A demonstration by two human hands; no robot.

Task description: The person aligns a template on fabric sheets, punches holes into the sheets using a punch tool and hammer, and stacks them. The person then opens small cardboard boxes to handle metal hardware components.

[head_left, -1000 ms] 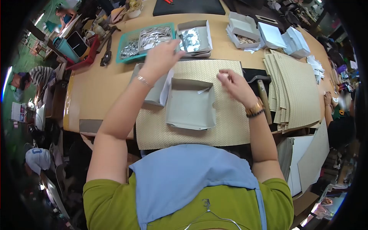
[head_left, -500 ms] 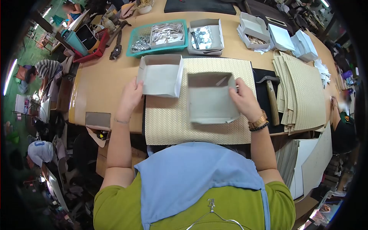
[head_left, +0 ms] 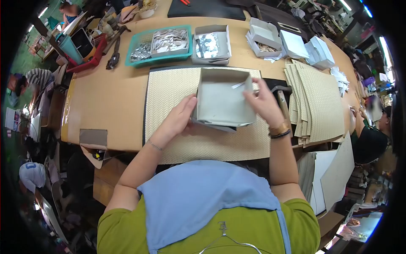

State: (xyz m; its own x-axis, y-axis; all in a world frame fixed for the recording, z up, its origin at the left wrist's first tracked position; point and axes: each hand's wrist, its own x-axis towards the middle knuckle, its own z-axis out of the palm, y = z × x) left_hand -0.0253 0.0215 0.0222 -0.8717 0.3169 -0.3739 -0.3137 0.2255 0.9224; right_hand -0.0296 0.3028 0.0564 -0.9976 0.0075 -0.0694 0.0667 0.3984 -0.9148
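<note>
A shallow grey cardboard box is in front of me over the woven mat, with a small white slip inside near its right wall. My right hand is closed on its right side wall. Beneath it, the edge of a second cardboard box shows; the rest is hidden. My left hand is closed at the left side of the boxes, its fingertips partly hidden. A hammer lies just beyond my right wrist, partly covered by my hand.
Behind the mat stand a teal basket with small metal pieces and an open box. Stacked woven sheets lie to the right, with white boxes behind. A red basket stands at far left. Another person is at the right edge.
The left box has moved right and under the other box, so the two are now together. My left hand has come inward over the mat. The view has shifted slightly to the right.
</note>
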